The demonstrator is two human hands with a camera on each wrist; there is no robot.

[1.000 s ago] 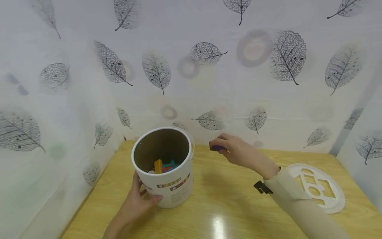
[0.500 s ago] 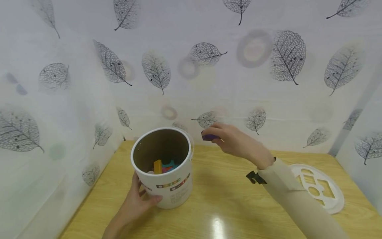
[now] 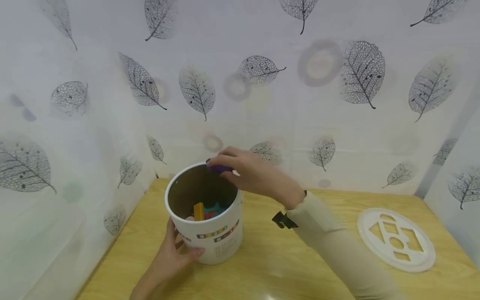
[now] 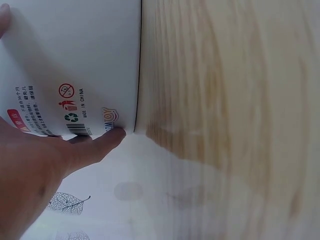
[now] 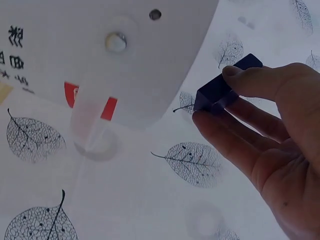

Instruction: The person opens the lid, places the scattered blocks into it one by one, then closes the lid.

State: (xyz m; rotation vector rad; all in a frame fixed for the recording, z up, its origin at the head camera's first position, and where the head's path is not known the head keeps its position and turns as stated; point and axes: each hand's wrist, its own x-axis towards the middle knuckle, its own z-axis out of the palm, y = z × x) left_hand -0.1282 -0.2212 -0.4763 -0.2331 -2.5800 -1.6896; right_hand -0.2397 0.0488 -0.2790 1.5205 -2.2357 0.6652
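A white toy bucket (image 3: 221,237) stands on the table, with an orange block (image 3: 198,211) and several coloured pieces lying inside. My left hand (image 3: 174,256) rests against the bucket's near left side, thumb on the front and fingers around the side; in the left wrist view the hand (image 4: 55,160) lies along the printed wall. Over the far right part of the rim, my right hand (image 3: 249,171) pinches a purple block (image 3: 219,168). In the right wrist view that block (image 5: 220,89) sits between thumb and fingers, apart from the bucket wall (image 5: 135,65).
A white round lid with shaped cut-outs (image 3: 375,246) lies at the right of the wooden table (image 3: 296,258). Leaf-printed sheeting (image 3: 273,104) hangs behind the table and along its sides. The bucket's clear handle hangs at its right side.
My right hand has carried the purple block leftward, from right of the bucket to above its rim. The left hand and the bucket have stayed in place.
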